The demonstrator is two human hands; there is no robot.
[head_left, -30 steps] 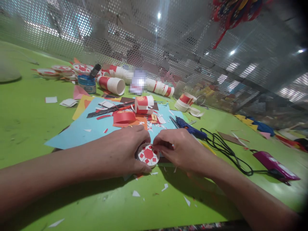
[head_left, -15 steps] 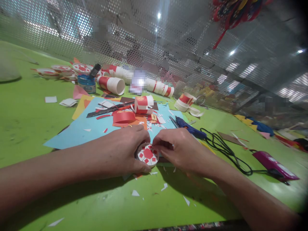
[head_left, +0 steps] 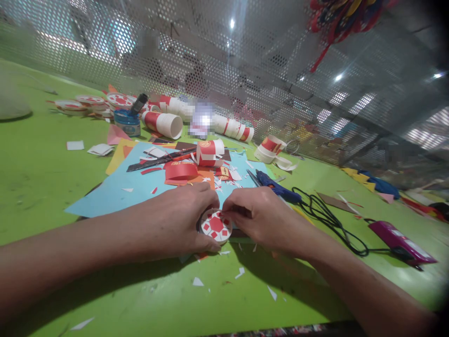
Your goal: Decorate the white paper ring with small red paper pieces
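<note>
I'm seeing the left hand (head_left: 187, 217) gripping the small round white-and-red patterned paper disc (head_left: 216, 225) on its left side; the right hand (head_left: 254, 215) is pinching at its upper right edge. Beyond the disc, the light-blue paper sheet (head_left: 121, 187) is lying on the green surface (head_left: 147, 295).

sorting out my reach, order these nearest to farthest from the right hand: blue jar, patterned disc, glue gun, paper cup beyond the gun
From the right hand:
1. patterned disc, at its fingertips
2. glue gun, just beyond the hand
3. paper cup, farther back, past the gun
4. blue jar, far back on the left
</note>
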